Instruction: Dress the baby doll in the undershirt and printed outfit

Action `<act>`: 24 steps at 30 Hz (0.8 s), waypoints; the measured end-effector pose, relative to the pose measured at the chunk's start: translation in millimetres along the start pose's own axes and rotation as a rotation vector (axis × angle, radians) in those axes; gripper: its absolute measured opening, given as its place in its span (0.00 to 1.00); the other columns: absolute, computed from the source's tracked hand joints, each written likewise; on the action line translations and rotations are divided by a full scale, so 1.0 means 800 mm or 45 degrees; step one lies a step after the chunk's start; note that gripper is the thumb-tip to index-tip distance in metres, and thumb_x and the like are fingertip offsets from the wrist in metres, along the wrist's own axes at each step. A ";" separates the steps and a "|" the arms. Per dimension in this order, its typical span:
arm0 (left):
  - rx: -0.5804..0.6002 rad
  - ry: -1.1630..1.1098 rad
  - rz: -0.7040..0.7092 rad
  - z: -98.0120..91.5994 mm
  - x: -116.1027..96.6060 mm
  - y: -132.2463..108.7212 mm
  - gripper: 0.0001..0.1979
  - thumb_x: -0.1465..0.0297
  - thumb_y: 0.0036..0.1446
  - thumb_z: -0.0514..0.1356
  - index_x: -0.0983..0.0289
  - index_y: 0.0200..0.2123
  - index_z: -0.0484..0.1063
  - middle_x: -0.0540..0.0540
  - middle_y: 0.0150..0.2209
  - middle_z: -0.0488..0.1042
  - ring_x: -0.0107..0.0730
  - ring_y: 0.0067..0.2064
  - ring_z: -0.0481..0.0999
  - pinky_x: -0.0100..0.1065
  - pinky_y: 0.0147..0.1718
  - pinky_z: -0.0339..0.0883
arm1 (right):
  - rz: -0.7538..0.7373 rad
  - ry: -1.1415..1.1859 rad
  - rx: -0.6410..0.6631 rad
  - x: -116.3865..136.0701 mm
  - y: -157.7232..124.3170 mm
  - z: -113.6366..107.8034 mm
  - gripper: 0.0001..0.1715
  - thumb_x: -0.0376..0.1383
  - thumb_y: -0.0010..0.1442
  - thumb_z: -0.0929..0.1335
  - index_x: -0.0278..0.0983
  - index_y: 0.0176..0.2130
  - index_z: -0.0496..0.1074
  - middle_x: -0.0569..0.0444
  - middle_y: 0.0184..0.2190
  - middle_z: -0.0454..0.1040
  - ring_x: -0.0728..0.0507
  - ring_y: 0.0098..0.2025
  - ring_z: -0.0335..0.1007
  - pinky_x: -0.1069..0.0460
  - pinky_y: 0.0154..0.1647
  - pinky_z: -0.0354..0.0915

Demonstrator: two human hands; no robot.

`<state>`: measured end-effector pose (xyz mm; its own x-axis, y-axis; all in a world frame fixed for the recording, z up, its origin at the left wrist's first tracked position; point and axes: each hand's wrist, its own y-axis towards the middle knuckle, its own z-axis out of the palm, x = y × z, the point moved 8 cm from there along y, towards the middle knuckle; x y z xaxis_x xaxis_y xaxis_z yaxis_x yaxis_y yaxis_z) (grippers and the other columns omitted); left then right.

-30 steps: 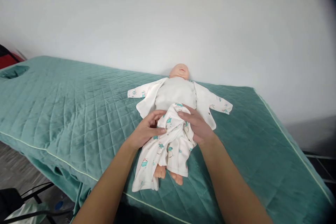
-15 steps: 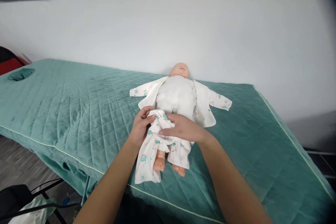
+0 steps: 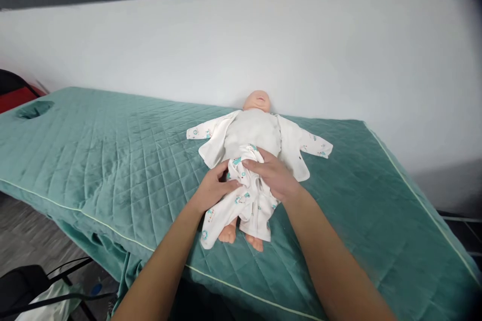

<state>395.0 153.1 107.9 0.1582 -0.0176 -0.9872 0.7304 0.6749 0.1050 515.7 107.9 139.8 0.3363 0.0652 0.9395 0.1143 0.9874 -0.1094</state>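
Note:
A baby doll (image 3: 253,130) lies on its back with its head toward the wall. Its white printed jacket (image 3: 293,148) is spread open at the front, sleeves out to both sides. Over the doll's legs are white baby pants (image 3: 248,198) with a teal print, bunched at the top. My left hand (image 3: 213,188) grips the pants from the left, thumb over the cloth. From the right, my right hand (image 3: 274,173) pinches the gathered upper part near the doll's belly. Both bare feet (image 3: 228,233) show below the cloth.
A green quilted cover (image 3: 124,160) lies over the long bed, with a face hole (image 3: 34,109) at the far left. Behind it runs a white wall (image 3: 188,50). A black chair (image 3: 24,286) with a plastic bag stands at the lower left.
Both hands have moved up and the cloth with them, its bunched top now nearer the doll's belly. The loose left leg of the pants has swung and folded.

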 end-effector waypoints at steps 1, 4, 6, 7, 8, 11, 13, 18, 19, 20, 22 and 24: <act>-0.027 -0.047 -0.017 -0.003 0.003 0.001 0.24 0.63 0.51 0.72 0.64 0.50 0.76 0.56 0.47 0.79 0.41 0.49 0.76 0.38 0.51 0.66 | -0.010 -0.033 0.009 0.000 0.000 0.001 0.23 0.43 0.49 0.79 0.38 0.43 0.75 0.54 0.37 0.79 0.44 0.37 0.74 0.50 0.41 0.69; -0.081 -0.247 -0.111 -0.009 0.015 0.000 0.20 0.64 0.50 0.72 0.65 0.45 0.78 0.54 0.40 0.80 0.36 0.40 0.77 0.35 0.44 0.68 | -0.026 -0.123 0.029 -0.001 0.001 0.001 0.21 0.45 0.52 0.78 0.39 0.42 0.75 0.55 0.36 0.77 0.45 0.37 0.72 0.51 0.39 0.68; -0.090 -0.392 -0.161 -0.009 0.019 -0.003 0.18 0.65 0.50 0.72 0.66 0.42 0.77 0.53 0.36 0.80 0.33 0.36 0.76 0.34 0.40 0.68 | -0.034 -0.204 0.065 -0.002 0.001 0.003 0.20 0.47 0.54 0.77 0.39 0.41 0.74 0.55 0.35 0.76 0.45 0.37 0.71 0.51 0.38 0.67; -0.093 -0.465 -0.164 -0.008 0.019 -0.004 0.17 0.65 0.49 0.72 0.65 0.41 0.76 0.52 0.34 0.79 0.32 0.34 0.75 0.33 0.38 0.67 | -0.042 -0.254 0.084 -0.001 0.000 0.004 0.19 0.48 0.56 0.76 0.39 0.40 0.74 0.55 0.35 0.76 0.45 0.37 0.70 0.51 0.38 0.67; -0.101 -0.538 -0.154 -0.008 0.017 -0.006 0.16 0.66 0.49 0.72 0.65 0.40 0.75 0.51 0.33 0.78 0.31 0.33 0.75 0.32 0.36 0.67 | -0.056 -0.306 0.102 0.001 0.000 0.006 0.19 0.48 0.57 0.75 0.39 0.40 0.74 0.55 0.36 0.75 0.45 0.37 0.70 0.52 0.38 0.66; -0.123 -0.699 -0.119 -0.007 0.012 -0.011 0.13 0.66 0.51 0.71 0.63 0.36 0.72 0.49 0.30 0.74 0.28 0.31 0.73 0.31 0.33 0.65 | -0.082 -0.464 0.203 0.006 -0.004 0.015 0.19 0.48 0.56 0.75 0.38 0.41 0.75 0.56 0.37 0.75 0.45 0.38 0.71 0.52 0.38 0.66; -0.154 -0.701 -0.123 -0.009 0.010 -0.012 0.14 0.65 0.52 0.71 0.63 0.35 0.70 0.48 0.29 0.72 0.27 0.29 0.71 0.30 0.31 0.64 | -0.058 -0.556 0.331 0.005 -0.008 0.026 0.23 0.45 0.52 0.78 0.39 0.45 0.75 0.56 0.39 0.77 0.43 0.41 0.72 0.51 0.41 0.68; -0.243 -0.577 -0.107 -0.018 0.005 -0.010 0.18 0.59 0.49 0.72 0.62 0.32 0.67 0.47 0.27 0.70 0.25 0.26 0.68 0.29 0.28 0.61 | -0.026 -0.725 0.479 0.000 -0.015 0.040 0.29 0.40 0.55 0.76 0.43 0.56 0.74 0.55 0.51 0.78 0.39 0.52 0.73 0.45 0.53 0.67; -0.248 -0.567 -0.109 -0.019 0.005 -0.010 0.19 0.58 0.49 0.72 0.62 0.32 0.67 0.47 0.27 0.70 0.25 0.26 0.68 0.29 0.28 0.61 | -0.021 -0.729 0.465 -0.001 -0.015 0.039 0.27 0.40 0.56 0.75 0.42 0.55 0.74 0.54 0.50 0.78 0.38 0.52 0.73 0.45 0.53 0.67; -0.249 -0.559 -0.112 -0.019 0.005 -0.011 0.19 0.58 0.50 0.72 0.62 0.32 0.68 0.47 0.27 0.70 0.26 0.26 0.68 0.29 0.28 0.61 | -0.017 -0.712 0.435 -0.002 -0.014 0.036 0.25 0.40 0.56 0.75 0.41 0.54 0.75 0.54 0.49 0.79 0.39 0.51 0.73 0.45 0.53 0.67; -0.246 -0.542 -0.110 -0.018 0.005 -0.011 0.18 0.57 0.50 0.71 0.62 0.32 0.69 0.47 0.27 0.70 0.26 0.27 0.68 0.29 0.29 0.61 | -0.009 -0.610 0.331 -0.001 -0.011 0.028 0.22 0.40 0.56 0.75 0.40 0.50 0.76 0.54 0.47 0.79 0.40 0.49 0.74 0.47 0.51 0.68; -0.215 -0.515 -0.108 -0.016 0.008 -0.011 0.19 0.56 0.50 0.71 0.62 0.36 0.72 0.48 0.29 0.73 0.26 0.28 0.70 0.29 0.29 0.62 | 0.007 -0.444 0.181 0.001 -0.007 0.016 0.21 0.40 0.54 0.76 0.39 0.48 0.76 0.53 0.45 0.79 0.41 0.46 0.75 0.48 0.48 0.68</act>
<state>380.8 156.8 99.4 0.3742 -0.3423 -0.8619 0.6388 0.7689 -0.0281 503.6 104.1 145.6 -0.0044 0.0918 0.9958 -0.0257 0.9954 -0.0919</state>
